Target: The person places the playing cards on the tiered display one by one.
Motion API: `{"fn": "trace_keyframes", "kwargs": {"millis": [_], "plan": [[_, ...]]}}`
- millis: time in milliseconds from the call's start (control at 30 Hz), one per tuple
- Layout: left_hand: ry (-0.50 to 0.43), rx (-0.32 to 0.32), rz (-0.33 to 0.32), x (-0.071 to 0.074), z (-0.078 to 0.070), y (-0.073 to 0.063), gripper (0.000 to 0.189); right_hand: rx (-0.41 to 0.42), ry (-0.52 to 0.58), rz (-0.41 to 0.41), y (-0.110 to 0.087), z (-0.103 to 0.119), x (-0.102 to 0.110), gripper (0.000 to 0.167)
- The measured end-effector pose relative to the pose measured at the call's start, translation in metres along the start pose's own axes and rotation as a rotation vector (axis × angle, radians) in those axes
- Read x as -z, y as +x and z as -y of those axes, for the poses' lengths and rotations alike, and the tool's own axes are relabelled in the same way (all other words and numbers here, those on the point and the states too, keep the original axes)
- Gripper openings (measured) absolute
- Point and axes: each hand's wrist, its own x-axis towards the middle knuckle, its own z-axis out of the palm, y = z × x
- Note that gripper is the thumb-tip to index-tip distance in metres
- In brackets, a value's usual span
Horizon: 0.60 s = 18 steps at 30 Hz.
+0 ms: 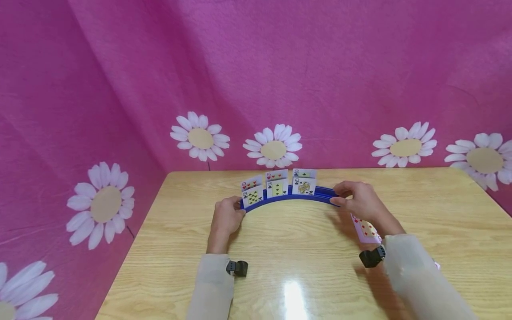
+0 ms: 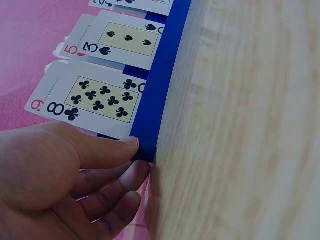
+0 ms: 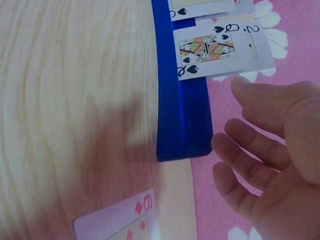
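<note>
A curved blue card holder (image 1: 325,194) stands on the table with playing cards upright in three pairs. The eight of clubs (image 2: 97,97) is in front at the left end, the three of spades (image 2: 127,39) beside it, then the queen of spades (image 3: 206,50); another card shows behind each. My left hand (image 1: 228,216) pinches the holder's left end, thumb on its front and fingers curled at the end. At the bare right end is my right hand (image 1: 358,200), thumb and fingers spread apart and nothing between them.
A card of diamonds (image 1: 366,231) lies face up on the wooden table (image 1: 280,258) below my right hand and is partly covered by it. A small white corner (image 1: 437,265) peeks out by the right sleeve. Pink flowered cloth (image 1: 320,80) hangs behind and left of the table.
</note>
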Motion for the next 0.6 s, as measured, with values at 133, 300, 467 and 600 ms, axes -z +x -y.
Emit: {"fn": "trace_keyframes", "kwargs": {"millis": [133,300,467,600], "plan": [[-0.006,-0.011,-0.008,0.001,0.0,0.001,0.035,-0.016,-0.011,0.01,-0.004,-0.004,0.003,0.033],[-0.004,-0.013,-0.012,0.001,0.001,0.001,0.035,-0.043,-0.018,0.025,-0.008,-0.008,0.007,0.036],[-0.002,0.004,-0.004,0.0,0.001,0.001,0.035,-0.083,-0.029,0.044,-0.014,-0.012,0.008,0.038],[0.0,0.014,0.003,0.0,0.0,0.001,0.035,-0.092,-0.045,0.046,-0.017,-0.016,0.009,0.037]]}}
